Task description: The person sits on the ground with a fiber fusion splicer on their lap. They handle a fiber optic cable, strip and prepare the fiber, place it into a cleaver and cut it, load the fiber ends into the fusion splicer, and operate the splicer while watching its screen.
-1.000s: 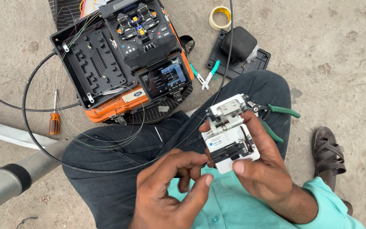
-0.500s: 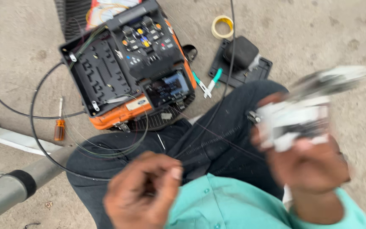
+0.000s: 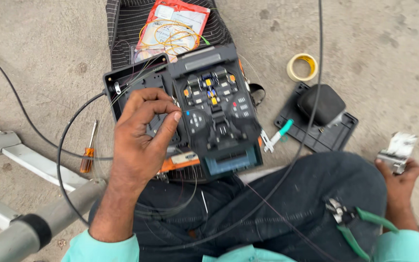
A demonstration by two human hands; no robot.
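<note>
Over the dark splicing machine on the person's lap, the left hand pinches a hair-thin fibre between thumb and fingertips, the tips pressed together on it just left of the machine's open middle section, where small orange and blue clamps show. The fibre itself is too fine to follow beyond the fingers. The machine sits tilted on the knees, its little screen toward the person and an orange-trimmed black tray joined to its left side, partly under the hand.

Well apart, at the right edge of the view, the right hand is clamped around a small white and silver tool, held out beside the right knee above the ground.

Green-handled pliers lie on the right thigh of the dark trousers. Black cables loop around the machine and across the lap. On the concrete lie an orange-handled screwdriver, a roll of yellowish tape, a black case with a rounded lump on it, and a green-tipped white tool beside it. Behind the machine, a red packet with coiled yellow fibre rests on a striped bag. Grey metal legs cross the lower left.
</note>
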